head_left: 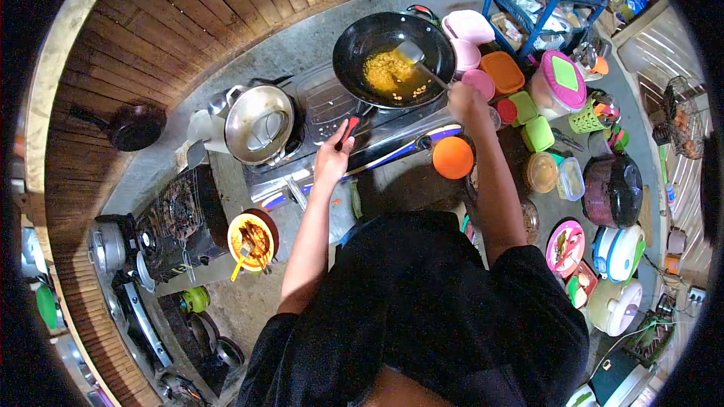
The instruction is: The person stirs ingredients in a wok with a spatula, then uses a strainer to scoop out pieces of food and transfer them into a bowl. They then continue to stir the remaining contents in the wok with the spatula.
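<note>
A black wok [354, 79] sits on the gas stove [320, 98], with chopped yellowish food [387, 70] frying in oil inside. My left hand [332, 160] is closed around the wok's red and black handle [350, 130]. In my right hand [469, 105] is a metal spatula [430, 71], its blade resting at the food's right edge. Left of the wok, a silver pan with a lid [260, 124] covers the other burner. An orange round lid or container [452, 157] lies just below my right wrist.
Plastic containers [504, 71] crowd the counter right of the wok, below a blue rack [547, 7]. A yellow-rimmed bowl of dark red sauce [251, 241] with a spoon stands at lower left. A dark pot [612, 190] stands at right. A small pan [136, 127] hangs on the wall.
</note>
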